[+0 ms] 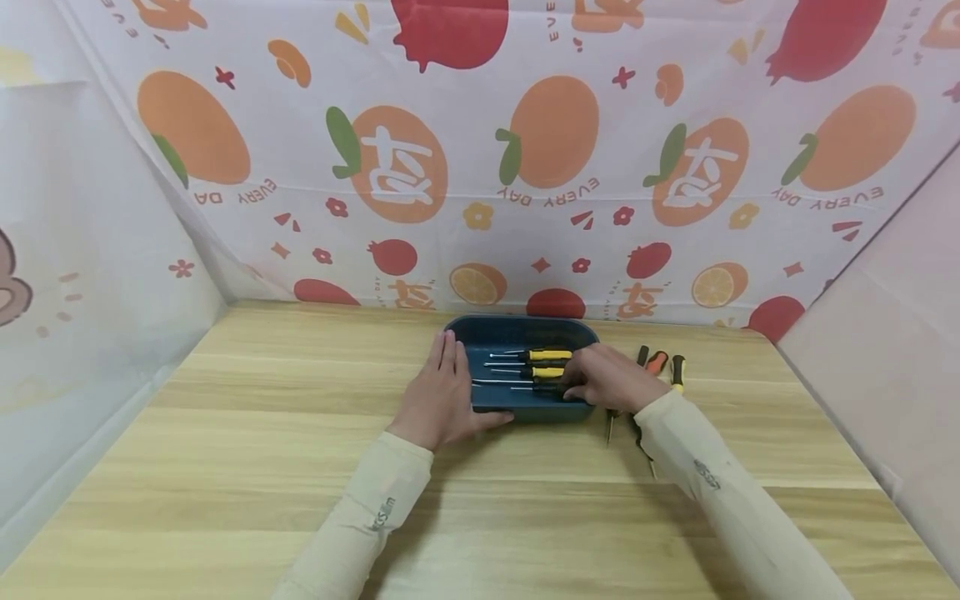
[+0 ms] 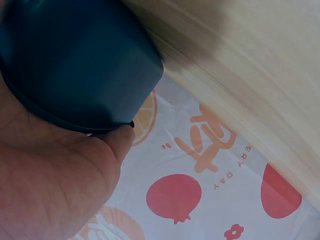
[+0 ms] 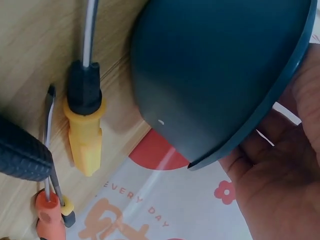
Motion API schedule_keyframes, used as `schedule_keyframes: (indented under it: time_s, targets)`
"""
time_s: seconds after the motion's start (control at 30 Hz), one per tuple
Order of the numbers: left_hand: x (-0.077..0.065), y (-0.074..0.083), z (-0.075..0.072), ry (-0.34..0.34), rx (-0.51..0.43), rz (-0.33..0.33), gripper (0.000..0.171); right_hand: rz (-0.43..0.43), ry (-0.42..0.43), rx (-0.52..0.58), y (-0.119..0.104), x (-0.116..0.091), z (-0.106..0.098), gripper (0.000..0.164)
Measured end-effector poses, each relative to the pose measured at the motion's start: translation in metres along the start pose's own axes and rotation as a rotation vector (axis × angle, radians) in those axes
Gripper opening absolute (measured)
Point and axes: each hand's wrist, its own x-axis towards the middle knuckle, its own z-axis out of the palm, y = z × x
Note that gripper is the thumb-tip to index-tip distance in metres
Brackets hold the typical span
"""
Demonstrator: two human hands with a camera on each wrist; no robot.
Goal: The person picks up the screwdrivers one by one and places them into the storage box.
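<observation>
A dark blue tray (image 1: pixel 483 329) stands against the back wall with several screwdrivers (image 1: pixel 550 356) lying in it, handles to the right. Their handles are yellow-and-black or black. Along the tray's left end rests my left hand (image 1: pixel 442 400), fingers straight and thumb stretched along the front side. In the left wrist view the tray's outer wall (image 2: pixel 85 65) fills the upper left beside that hand. My right hand (image 1: pixel 611 377) reaches over the right end into the tray. Its curled fingers pinch a black screwdriver handle (image 1: pixel 557 387), which they partly hide.
Right of the tray, more screwdrivers lie on the wooden table (image 1: pixel 300 467): an orange-handled one (image 1: pixel 657 362), a yellow-and-black one (image 1: pixel 678 372) and dark-handled ones partly under my right forearm. A fruit-printed cloth (image 1: pixel 465 167) hangs behind the tray.
</observation>
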Motion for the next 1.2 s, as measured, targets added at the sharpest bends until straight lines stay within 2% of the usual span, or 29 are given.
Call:
schedule_keyframes:
  time_s: [0.3,0.57,0.83,1.2]
  targets:
    - [0.0,0.0,-0.001,0.007,-0.026,-0.006,0.127,0.007,-0.034,-0.006,-0.004,0.004,-0.001,0.006]
    - [-0.003,0.002,-0.001,0.013,-0.015,-0.011,0.127,0.023,-0.083,-0.098,-0.011,0.008,-0.005,0.012]
    - [-0.004,0.003,-0.001,0.019,-0.011,-0.004,0.127,0.045,-0.087,-0.14,-0.014,0.01,-0.004,0.015]
    - [-0.004,0.002,0.0,0.025,-0.005,-0.001,0.127,0.072,-0.11,-0.103,-0.012,0.012,-0.001,0.016]
